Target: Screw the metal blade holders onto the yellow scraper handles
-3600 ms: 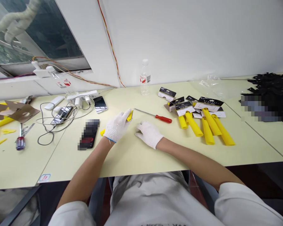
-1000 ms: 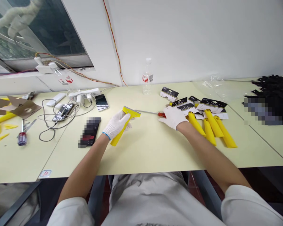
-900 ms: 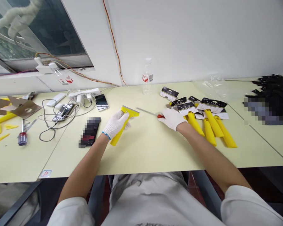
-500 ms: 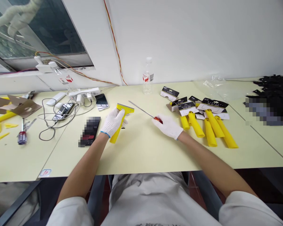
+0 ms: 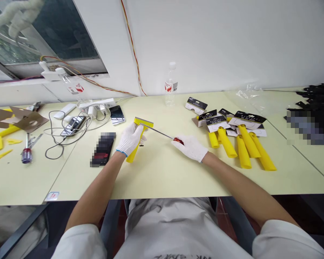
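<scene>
Yellow scraper (image 5: 134, 154), near the middle of the tabletop (image 5: 162, 176), head pointing to the far side and handle slanting near and left. Its body looks like moulded plastic: probably light, stiff and a little slick, not readily broken. A thin metal strip (image 5: 144, 120) edges the far side of the head; as it may be sharp, the handle or the neck is the sounder place to take hold. The left hand (image 5: 129, 138), in a white knit glove, is closed around the neck just below the head. The right hand (image 5: 191, 146), gloved likewise, grips the red handle of a screwdriver (image 5: 162, 133), whose long, rigid shaft runs leftward to the scraper's head; whether its tip touches the screw there cannot be told from here. Farther out: to the left, a dark phone (image 5: 104, 149); to the far side, 1 upright clear bottle (image 5: 170, 86); to the right, at least 5 yellow handles (image 5: 228, 147) with printed cards.
</scene>
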A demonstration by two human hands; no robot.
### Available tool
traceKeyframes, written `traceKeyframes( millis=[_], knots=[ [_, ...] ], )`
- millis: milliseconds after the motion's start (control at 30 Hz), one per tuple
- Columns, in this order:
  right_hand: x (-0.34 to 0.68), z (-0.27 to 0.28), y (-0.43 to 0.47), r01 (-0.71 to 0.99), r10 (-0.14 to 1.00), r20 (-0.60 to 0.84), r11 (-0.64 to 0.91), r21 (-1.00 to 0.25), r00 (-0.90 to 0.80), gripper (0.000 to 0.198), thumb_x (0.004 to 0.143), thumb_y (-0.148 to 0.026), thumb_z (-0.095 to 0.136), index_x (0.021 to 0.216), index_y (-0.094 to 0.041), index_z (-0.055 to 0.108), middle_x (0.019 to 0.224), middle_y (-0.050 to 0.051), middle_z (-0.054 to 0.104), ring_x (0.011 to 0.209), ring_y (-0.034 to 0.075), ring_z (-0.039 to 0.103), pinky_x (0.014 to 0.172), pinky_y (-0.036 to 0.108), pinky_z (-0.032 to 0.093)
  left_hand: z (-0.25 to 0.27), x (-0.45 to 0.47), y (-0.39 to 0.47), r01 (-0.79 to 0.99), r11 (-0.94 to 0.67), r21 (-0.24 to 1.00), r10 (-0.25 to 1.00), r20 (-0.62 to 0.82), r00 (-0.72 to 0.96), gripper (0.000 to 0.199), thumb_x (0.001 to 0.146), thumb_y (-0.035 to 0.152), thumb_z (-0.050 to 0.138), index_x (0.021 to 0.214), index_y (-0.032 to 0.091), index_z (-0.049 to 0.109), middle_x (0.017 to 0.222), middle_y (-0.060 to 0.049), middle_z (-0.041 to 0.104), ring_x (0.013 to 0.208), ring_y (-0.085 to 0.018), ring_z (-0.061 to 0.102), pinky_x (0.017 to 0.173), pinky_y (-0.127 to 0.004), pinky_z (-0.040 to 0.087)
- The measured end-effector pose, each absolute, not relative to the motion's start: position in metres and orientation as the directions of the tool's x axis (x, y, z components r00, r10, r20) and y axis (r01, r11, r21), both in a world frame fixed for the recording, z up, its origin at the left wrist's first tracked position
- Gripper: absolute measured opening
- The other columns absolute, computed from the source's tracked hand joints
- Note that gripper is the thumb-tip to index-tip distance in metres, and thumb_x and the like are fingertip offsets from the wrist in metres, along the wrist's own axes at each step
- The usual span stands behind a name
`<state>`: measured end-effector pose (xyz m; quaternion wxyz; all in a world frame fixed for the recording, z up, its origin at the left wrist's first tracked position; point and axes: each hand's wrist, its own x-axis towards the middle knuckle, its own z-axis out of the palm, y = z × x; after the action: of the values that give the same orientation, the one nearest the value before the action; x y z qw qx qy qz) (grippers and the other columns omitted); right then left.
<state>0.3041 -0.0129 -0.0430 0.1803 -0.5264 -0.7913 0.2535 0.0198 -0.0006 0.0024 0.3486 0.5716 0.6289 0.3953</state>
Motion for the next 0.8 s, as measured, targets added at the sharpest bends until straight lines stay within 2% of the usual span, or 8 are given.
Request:
traceKeyframes(
  millis=[100, 200, 300, 367, 433, 500, 600, 800],
  knots=[
    [0.304, -0.045, -0.013, 0.734, 0.923, 0.026, 0.323, -0.598, -0.385, 0.036, 0.119, -0.045, 0.063, 0.106, -0.015, 0.078, 0.092, 0.012, 0.079, 0.084, 0.023, 0.068, 0.077, 0.034, 0.039, 0.004, 0.017, 0.001, 0.451, 0.048, 0.891, 0.995, -0.004, -0.097, 0.029, 0.121, 0.032, 0.062, 0.138, 0.01, 0.068, 0.113, -0.008, 0.077, 0.081, -0.015, 0.072, 0.071, -0.026, 0.064],
    [0.305, -0.047, -0.012, 0.733, 0.923, 0.033, 0.326, -0.597, -0.384, 0.036, 0.118, -0.046, 0.065, 0.108, -0.014, 0.078, 0.094, 0.01, 0.078, 0.087, 0.024, 0.072, 0.08, 0.034, 0.048, 0.006, 0.015, 0.003, 0.459, 0.071, 0.886, 0.996, -0.039, -0.08, 0.025, 0.121, 0.026, 0.052, 0.134, 0.011, 0.067, 0.114, -0.009, 0.08, 0.075, -0.013, 0.071, 0.063, -0.023, 0.06],
    [0.306, -0.048, -0.011, 0.733, 0.925, 0.045, 0.329, -0.596, -0.378, 0.034, 0.115, -0.046, 0.071, 0.125, -0.015, 0.077, 0.118, 0.01, 0.079, 0.101, 0.024, 0.076, 0.092, 0.039, 0.063, 0.007, 0.014, 0.004, 0.466, 0.076, 0.881, 0.996, -0.048, -0.072, 0.025, 0.117, 0.03, 0.053, 0.128, 0.014, 0.068, 0.125, -0.012, 0.081, 0.072, -0.015, 0.074, 0.056, -0.023, 0.059],
    [0.306, -0.048, -0.01, 0.734, 0.925, 0.055, 0.333, -0.592, -0.376, 0.038, 0.113, -0.045, 0.075, 0.138, -0.017, 0.075, 0.136, 0.011, 0.075, 0.113, 0.025, 0.076, 0.099, 0.045, 0.067, 0.007, 0.014, 0.004, 0.471, 0.065, 0.88, 0.997, -0.041, -0.061, 0.024, 0.114, 0.031, 0.053, 0.124, 0.016, 0.068, 0.128, -0.013, 0.08, 0.071, -0.016, 0.076, 0.054, -0.024, 0.059],
    [0.306, -0.047, -0.011, 0.738, 0.925, 0.064, 0.34, -0.583, -0.375, 0.04, 0.113, -0.043, 0.076, 0.144, -0.018, 0.073, 0.144, 0.013, 0.072, 0.12, 0.028, 0.075, 0.102, 0.047, 0.067, 0.006, 0.014, 0.004, 0.482, 0.051, 0.875, 0.998, -0.03, -0.052, 0.023, 0.113, 0.032, 0.052, 0.121, 0.017, 0.067, 0.125, -0.013, 0.081, 0.071, -0.017, 0.077, 0.055, -0.026, 0.061],
    [0.307, -0.045, -0.011, 0.746, 0.925, 0.075, 0.347, -0.569, -0.374, 0.04, 0.113, -0.042, 0.076, 0.145, -0.018, 0.073, 0.145, 0.013, 0.072, 0.122, 0.028, 0.075, 0.103, 0.048, 0.067, 0.004, 0.012, 0.005, 0.538, 0.039, 0.842, 0.999, -0.012, -0.053, 0.023, 0.113, 0.034, 0.052, 0.118, 0.018, 0.067, 0.11, -0.011, 0.082, 0.07, -0.019, 0.077, 0.058, -0.028, 0.061],
    [0.307, -0.042, -0.014, 0.759, 0.926, 0.098, 0.357, -0.545, -0.365, 0.04, 0.113, -0.042, 0.076, 0.145, -0.019, 0.073, 0.146, 0.013, 0.072, 0.122, 0.028, 0.075, 0.104, 0.048, 0.066, -0.001, 0.007, 0.005, 0.681, 0.02, 0.732, 0.996, 0.046, -0.078, 0.026, 0.114, 0.04, 0.051, 0.114, 0.02, 0.067, 0.085, -0.006, 0.078, 0.067, -0.02, 0.074, 0.062, -0.029, 0.058],
    [0.304, -0.035, -0.021, 0.797, 0.934, 0.158, 0.355, -0.488, -0.319, 0.038, 0.114, -0.044, 0.074, 0.142, -0.019, 0.074, 0.143, 0.013, 0.073, 0.119, 0.026, 0.075, 0.103, 0.047, 0.066, -0.006, 0.0, 0.007, 0.786, -0.018, 0.618, 0.986, 0.139, -0.087, 0.02, 0.113, 0.037, 0.058, 0.11, 0.021, 0.069, 0.08, -0.005, 0.072, 0.077, -0.023, 0.072, 0.077, -0.033, 0.055]
  ],
)
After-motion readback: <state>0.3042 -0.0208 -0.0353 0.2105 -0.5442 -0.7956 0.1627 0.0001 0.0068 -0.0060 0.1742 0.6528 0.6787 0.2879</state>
